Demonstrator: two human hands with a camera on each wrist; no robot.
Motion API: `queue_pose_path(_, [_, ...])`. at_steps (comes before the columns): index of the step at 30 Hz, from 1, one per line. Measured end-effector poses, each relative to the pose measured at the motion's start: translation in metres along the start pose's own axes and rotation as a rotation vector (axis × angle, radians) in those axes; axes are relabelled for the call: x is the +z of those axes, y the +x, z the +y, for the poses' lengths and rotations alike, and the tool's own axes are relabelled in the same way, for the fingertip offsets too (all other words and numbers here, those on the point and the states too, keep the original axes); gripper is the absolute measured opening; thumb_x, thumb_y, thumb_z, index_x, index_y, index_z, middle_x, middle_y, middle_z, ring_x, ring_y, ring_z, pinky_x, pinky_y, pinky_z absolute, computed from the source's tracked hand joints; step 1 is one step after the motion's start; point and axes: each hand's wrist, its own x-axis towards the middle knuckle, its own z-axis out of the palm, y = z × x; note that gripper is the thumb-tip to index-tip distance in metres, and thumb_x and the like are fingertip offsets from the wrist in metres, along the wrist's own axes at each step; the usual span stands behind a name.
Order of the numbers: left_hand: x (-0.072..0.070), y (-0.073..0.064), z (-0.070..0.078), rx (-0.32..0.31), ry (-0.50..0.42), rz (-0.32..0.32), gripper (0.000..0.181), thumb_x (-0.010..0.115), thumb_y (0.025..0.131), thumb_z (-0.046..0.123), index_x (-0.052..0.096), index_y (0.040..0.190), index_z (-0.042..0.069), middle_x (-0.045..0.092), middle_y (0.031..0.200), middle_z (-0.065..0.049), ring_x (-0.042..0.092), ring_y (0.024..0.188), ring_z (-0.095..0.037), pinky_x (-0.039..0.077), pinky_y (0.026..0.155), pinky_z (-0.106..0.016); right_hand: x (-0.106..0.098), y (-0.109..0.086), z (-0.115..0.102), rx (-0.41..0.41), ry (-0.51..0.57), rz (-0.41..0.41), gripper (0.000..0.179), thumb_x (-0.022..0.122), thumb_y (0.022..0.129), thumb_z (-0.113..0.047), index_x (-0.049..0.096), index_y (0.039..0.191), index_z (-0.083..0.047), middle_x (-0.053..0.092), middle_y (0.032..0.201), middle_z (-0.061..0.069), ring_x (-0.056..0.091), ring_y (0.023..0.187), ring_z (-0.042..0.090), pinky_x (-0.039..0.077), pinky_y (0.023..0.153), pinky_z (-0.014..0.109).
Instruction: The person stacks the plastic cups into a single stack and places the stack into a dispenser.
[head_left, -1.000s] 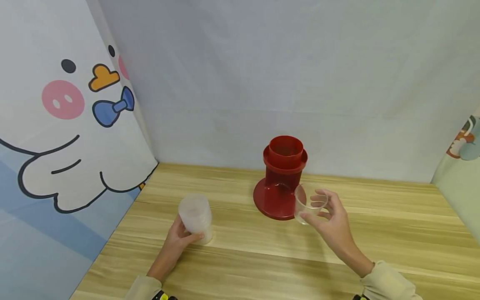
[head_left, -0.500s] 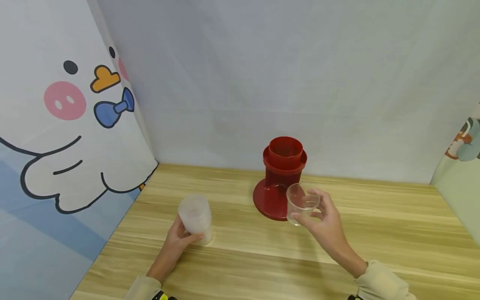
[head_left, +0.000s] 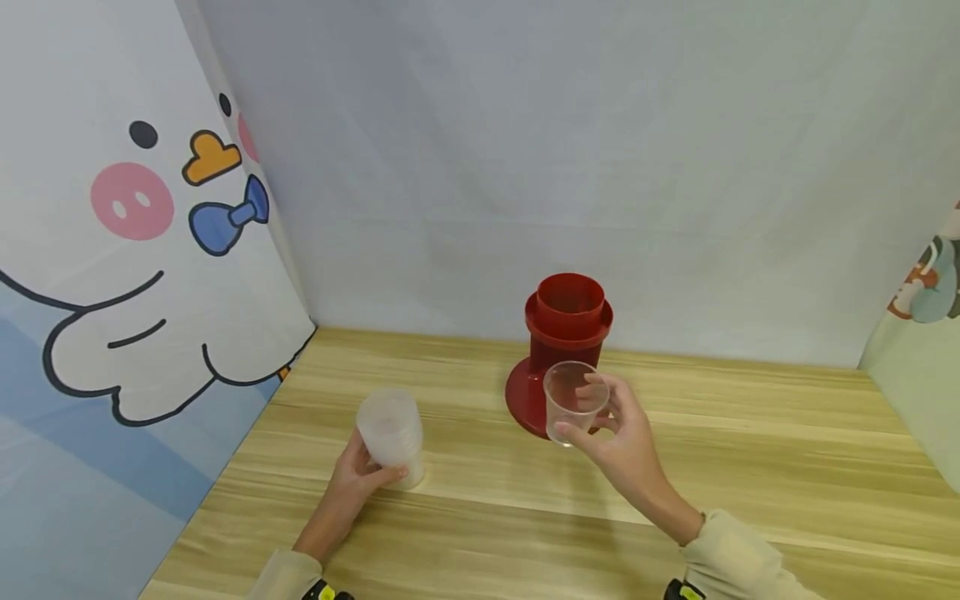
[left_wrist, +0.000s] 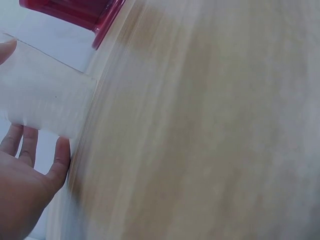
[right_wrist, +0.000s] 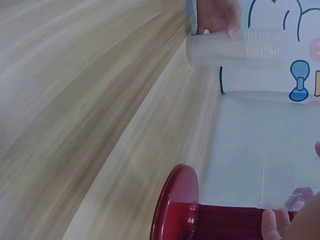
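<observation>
On the left, a stack of nested clear plastic cups stands on the table, its ribbed rims showing in the right wrist view. My left hand grips the stack low down, with the thumb in front and other fingers behind it. A single clear plastic cup is held upright above the table by my right hand, thumb at the near side and fingers at the far side. Behind that cup is a red two-tiered stand with an open tube on top and a round base, partly covered by the cup.
The wood-grain table runs back to a pale cloth backdrop. A cloth with a cartoon duck print hangs along the left side. At the right edge is a pale green printed panel.
My right hand has carried the single cup leftward, from beside the red stand's base to in front of the stand. My left hand and the stack have stayed in place.
</observation>
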Motion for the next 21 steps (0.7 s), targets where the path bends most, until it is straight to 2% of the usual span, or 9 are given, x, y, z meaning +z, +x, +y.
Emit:
queue_pose_path(7, [0.002,0.001,-0.001,0.002,0.017,0.004,0.085,0.075,0.076,0.005,0.03,0.145,0.024,0.045,0.135,-0.006,0.048,0.118,-0.018,0.044,0.091,-0.035,0.009,0.005,-0.001,-0.018,0.012,-0.03,0.06,0.08,0.075,-0.006,0.047,0.125,-0.007,0.057,0.115,0.013,0.054,0.105,0.026,0.047,0.08,0.026])
queue_pose_path(14, [0.004,0.002,-0.002,0.007,0.031,0.008,0.086,0.075,0.077,0.004,0.028,0.146,0.022,0.044,0.137,-0.007,0.047,0.119,-0.016,0.044,0.091,-0.033,0.013,0.006,-0.024,-0.045,0.012,-0.06,0.058,0.075,0.075,0.004,0.045,0.124,0.003,0.055,0.114,0.017,0.053,0.103,0.038,0.049,0.083,0.033])
queue_pose_path(21, [0.005,0.002,-0.003,0.003,0.024,0.013,0.085,0.075,0.076,0.004,0.031,0.145,0.024,0.045,0.136,-0.005,0.047,0.12,-0.016,0.043,0.092,-0.034,0.019,0.011,-0.034,-0.035,0.019,-0.078,0.059,0.076,0.075,0.004,0.045,0.124,0.006,0.054,0.112,0.021,0.054,0.105,0.037,0.049,0.085,0.037])
